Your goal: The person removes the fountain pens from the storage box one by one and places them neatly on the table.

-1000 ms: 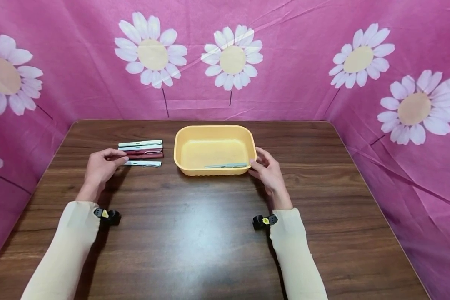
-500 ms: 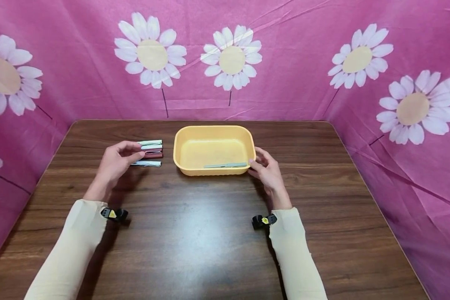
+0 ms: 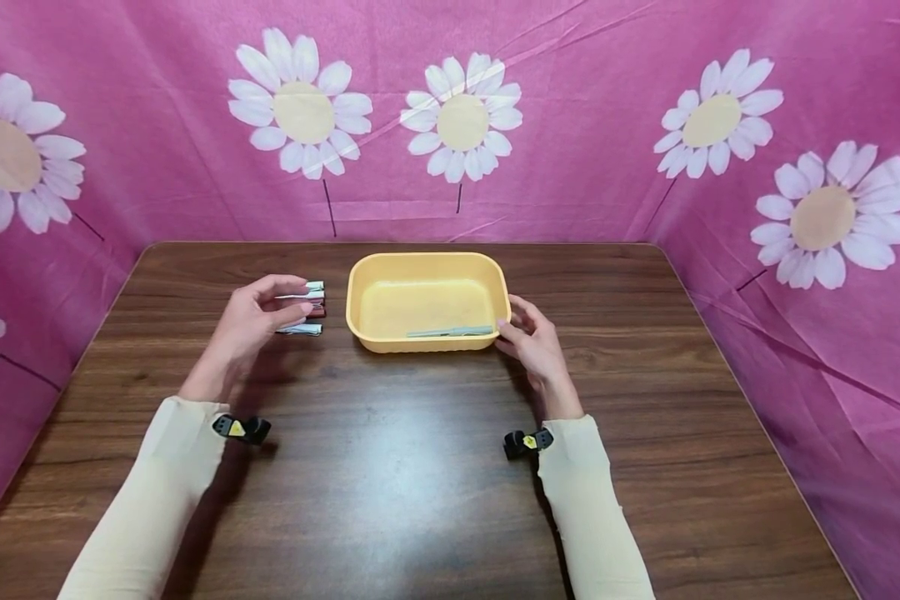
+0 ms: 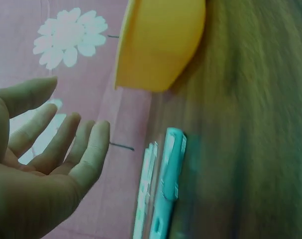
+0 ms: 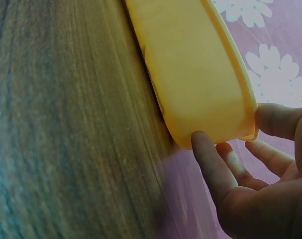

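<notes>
My left hand [image 3: 249,327] hovers over a row of pens at the left, its fingers apart with nothing between them. In the left wrist view the hand [image 4: 46,172] is bare-palmed, with a light blue-green pen [image 4: 168,169] below it. The row includes a pale blue pen [image 3: 305,330] nearest me, dark red pens [image 3: 318,312] and pale ones behind; the hand hides their left ends. My right hand [image 3: 537,346] grips the right end of a yellow plastic box [image 3: 420,345], thumb at the rim and fingers against the outer wall [image 5: 195,74]. A grey-green pen [image 3: 457,332] lies inside along the front wall.
The brown wooden table [image 3: 405,492] runs out to a pink flowered cloth [image 3: 570,167] at the back and sides. The box stands near the far edge, a short gap right of the pens.
My left hand has moved right and slightly away from me over the pens, covering more of them. My right hand stays on the box, which has not moved.
</notes>
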Motion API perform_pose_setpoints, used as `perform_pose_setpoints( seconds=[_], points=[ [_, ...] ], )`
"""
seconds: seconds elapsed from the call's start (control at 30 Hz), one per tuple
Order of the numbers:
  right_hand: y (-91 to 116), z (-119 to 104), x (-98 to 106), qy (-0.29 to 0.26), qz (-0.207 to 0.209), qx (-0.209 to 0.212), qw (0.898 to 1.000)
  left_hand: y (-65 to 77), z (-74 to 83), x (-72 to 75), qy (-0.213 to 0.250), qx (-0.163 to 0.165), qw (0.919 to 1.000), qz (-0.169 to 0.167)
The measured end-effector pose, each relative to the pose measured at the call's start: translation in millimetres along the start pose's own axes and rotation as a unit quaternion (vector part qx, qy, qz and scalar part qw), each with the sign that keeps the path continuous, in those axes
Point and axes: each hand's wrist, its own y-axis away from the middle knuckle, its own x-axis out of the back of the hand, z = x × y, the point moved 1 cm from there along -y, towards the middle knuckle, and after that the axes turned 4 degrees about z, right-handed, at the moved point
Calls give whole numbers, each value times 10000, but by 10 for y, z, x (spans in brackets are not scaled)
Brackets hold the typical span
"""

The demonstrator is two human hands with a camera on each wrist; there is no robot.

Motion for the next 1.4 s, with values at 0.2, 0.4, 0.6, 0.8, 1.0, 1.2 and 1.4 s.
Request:
perform_pose_setpoints(
  seconds=[0.2,0.4,0.6,0.8,1.0,1.2,1.4],
  points=[
    [0,6,2,55,10,14,10000,-46,100,-132,-641,-211,9974,-238],
    [9,3,-5,53,-24,42,10000,-106,164,-299,-576,-273,9969,-450],
    [15,9,-13,95,-26,23,9999,-131,139,-450,-418,-158,9973,-581],
    [19,2,-14,150,-60,35,9999,-157,101,-537,-349,-63,9965,-752],
    [10,6,-3,92,-23,53,9999,-204,98,-610,-90,98,9965,-824],
    [9,15,7,38,7,3,10000,-243,112,-696,258,293,9943,-991],
    [14,7,7,65,13,8,10000,-287,96,-797,223,323,9916,-1232]
  ],
)
